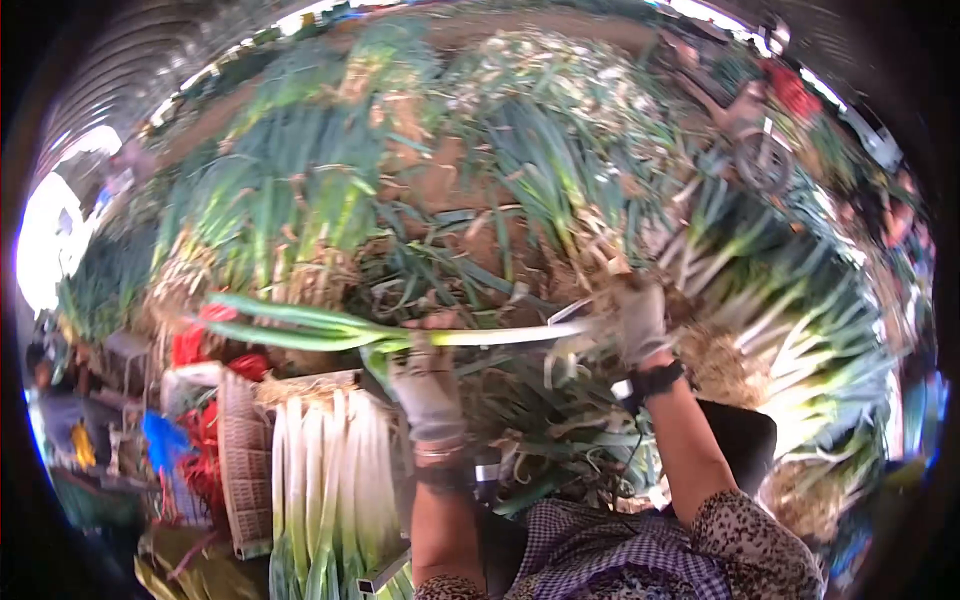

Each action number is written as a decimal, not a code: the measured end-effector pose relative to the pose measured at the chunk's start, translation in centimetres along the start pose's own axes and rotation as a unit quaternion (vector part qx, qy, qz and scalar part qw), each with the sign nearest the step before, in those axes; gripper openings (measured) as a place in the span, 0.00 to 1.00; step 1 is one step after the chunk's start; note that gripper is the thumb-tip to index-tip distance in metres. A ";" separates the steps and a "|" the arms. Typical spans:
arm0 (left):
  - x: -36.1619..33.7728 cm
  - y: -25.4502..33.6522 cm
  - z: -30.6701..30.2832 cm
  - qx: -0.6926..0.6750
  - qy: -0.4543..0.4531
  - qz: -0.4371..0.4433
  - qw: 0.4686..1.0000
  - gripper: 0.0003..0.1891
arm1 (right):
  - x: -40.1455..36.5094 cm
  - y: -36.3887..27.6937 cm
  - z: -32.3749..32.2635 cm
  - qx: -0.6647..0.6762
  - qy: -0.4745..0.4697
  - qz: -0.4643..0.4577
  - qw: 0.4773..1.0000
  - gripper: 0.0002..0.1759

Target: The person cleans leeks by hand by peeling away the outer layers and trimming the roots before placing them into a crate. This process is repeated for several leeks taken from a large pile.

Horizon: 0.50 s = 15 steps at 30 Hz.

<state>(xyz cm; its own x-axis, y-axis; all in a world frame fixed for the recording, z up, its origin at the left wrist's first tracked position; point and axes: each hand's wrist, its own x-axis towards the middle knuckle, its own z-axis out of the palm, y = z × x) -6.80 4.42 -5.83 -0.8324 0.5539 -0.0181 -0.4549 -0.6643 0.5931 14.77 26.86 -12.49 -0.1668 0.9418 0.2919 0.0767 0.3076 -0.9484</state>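
Note:
A long green onion (500, 336) lies level across the middle, its green leaves to the left and its white stem to the right. My left hand (425, 385), in a light work glove, is closed round it where the leaves meet the stem. At the root end is my right hand (640, 320), also gloved and blurred by motion; its fingers and whatever they hold are smeared. Below and left of my left hand, trimmed green onions (335, 480) lie side by side, white ends up.
Bundles of leafy onions (280, 190) stand behind the hands, with more rows (800, 320) at the right. A wicker basket (240, 460) is at the lower left, near red netting (200, 450). Loose leaves cover the ground. A wheel (763, 160) shows at the upper right. People are at the edges.

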 end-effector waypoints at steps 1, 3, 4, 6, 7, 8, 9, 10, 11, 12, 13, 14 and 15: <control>0.3 -0.1 -0.5 -0.006 -0.030 0.008 1.000 0.09 | 1.3 -1.2 -3.4 0.015 0.063 0.067 0.996 0.08; 0.4 -0.3 -1.3 -0.020 -0.056 0.012 0.998 0.09 | 1.1 -4.3 -7.4 0.032 0.136 0.106 0.984 0.07; 0.7 -0.5 -1.8 -0.015 -0.057 0.010 0.998 0.08 | 0.7 -5.6 -7.9 0.028 0.146 0.078 0.986 0.08; 1.2 -1.1 -1.9 -0.031 -0.072 0.008 0.997 0.09 | 1.4 -2.9 -8.4 0.351 0.082 0.038 0.932 0.11; 1.1 -1.4 -1.6 -0.034 -0.081 0.004 0.996 0.09 | -3.0 -10.7 -4.8 0.160 -0.047 -0.027 0.986 0.13; 1.0 -1.7 -1.4 -0.037 -0.091 -0.001 0.995 0.09 | -4.1 -13.3 -2.2 -0.023 -0.150 -0.047 0.987 0.20; 1.0 -2.2 -1.3 -0.032 -0.081 -0.013 0.996 0.09 | -5.2 -16.0 0.5 -0.196 -0.243 -0.103 0.944 0.27; 0.7 -2.7 -1.1 0.000 -0.034 -0.019 0.999 0.10 | -6.5 -17.8 3.0 -0.287 -0.319 -0.074 0.900 0.34; 0.8 -3.2 -1.1 -0.001 -0.052 -0.036 0.998 0.10 | -7.5 -14.2 5.6 -0.257 -0.253 -0.260 0.896 0.33; 0.9 -3.4 -1.3 0.000 -0.066 -0.049 0.997 0.11 | -7.9 -13.6 7.2 -0.277 -0.236 -0.318 0.875 0.24; 1.2 -3.8 -1.7 0.012 -0.087 -0.035 0.996 0.11 | -7.3 -12.6 8.2 -0.300 -0.252 -0.310 0.866 0.18; 1.3 -4.0 -1.9 0.023 -0.068 -0.042 0.997 0.11 | -6.8 -11.8 8.7 -0.320 -0.271 -0.303 0.856 0.13; 1.3 -3.9 -2.2 0.035 -0.048 -0.048 0.997 0.11 | -6.3 -10.8 8.4 -0.298 -0.306 -0.244 0.871 0.13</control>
<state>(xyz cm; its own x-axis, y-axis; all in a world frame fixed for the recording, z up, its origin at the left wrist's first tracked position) -6.83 6.64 -9.92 -0.7501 0.6613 -0.0033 -0.5059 -0.5706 0.6469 6.70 16.44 -5.14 -0.8016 0.4863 0.3479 0.3157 0.8384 -0.4443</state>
